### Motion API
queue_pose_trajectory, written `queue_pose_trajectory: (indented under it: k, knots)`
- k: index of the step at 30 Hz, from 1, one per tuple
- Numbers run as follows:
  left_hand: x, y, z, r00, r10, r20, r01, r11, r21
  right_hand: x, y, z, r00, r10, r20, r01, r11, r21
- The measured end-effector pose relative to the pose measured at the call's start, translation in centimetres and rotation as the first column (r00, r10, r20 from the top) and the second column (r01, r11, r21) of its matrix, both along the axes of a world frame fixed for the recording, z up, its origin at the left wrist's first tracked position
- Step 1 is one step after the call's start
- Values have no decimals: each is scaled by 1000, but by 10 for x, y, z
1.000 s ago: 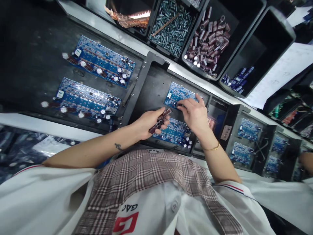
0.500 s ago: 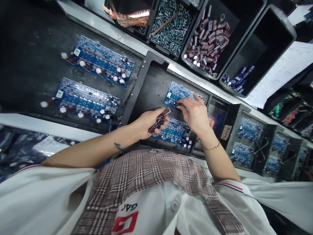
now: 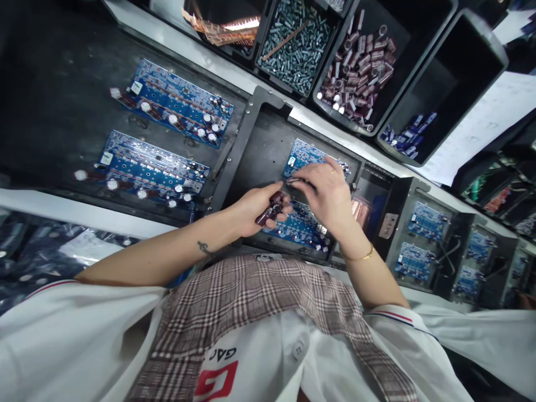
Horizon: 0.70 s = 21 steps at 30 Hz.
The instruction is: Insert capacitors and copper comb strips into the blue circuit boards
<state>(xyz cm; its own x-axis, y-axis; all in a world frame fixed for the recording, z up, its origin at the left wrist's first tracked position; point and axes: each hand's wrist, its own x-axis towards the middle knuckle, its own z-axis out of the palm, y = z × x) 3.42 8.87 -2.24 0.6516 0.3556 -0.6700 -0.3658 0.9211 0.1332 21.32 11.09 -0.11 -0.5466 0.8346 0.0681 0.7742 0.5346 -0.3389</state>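
My left hand [image 3: 262,211] is wrapped round several brown capacitors [image 3: 274,207], held over the black tray's middle section. Beside it on the right, my right hand [image 3: 324,192] pinches a small dark part [image 3: 292,180], which looks like a capacitor, near my left thumb. Behind my right hand lies a blue circuit board [image 3: 304,153], partly covered by the fingers. A second blue board [image 3: 297,226] sits in the same section, below both hands, with round silver-topped parts at its right end.
Two blue boards with brown capacitors [image 3: 180,103] lie in the left tray section. Along the back stand black bins of green parts [image 3: 295,50], brown capacitors [image 3: 360,72] and blue capacitors [image 3: 410,134]. More trays with boards [image 3: 429,220] extend right. A white sleeve [image 3: 489,335] shows at lower right.
My right hand has moved back from the upper board toward my left hand, and its fingertips now meet the small dark part beside my left thumb. The view has shifted slightly.
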Motion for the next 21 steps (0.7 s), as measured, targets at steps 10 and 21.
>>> queue_pose_trajectory:
  k: [10, 21]
  knots:
    - [-4, -4, 5, 996, 68, -61, -65, 996, 54, -9, 16, -24, 994, -53, 98, 45, 995, 89]
    - [-4, -5, 2, 989, 140, -40, -137, 987, 83, -13, 15, -18, 982, 33, 184, -56, 991, 121]
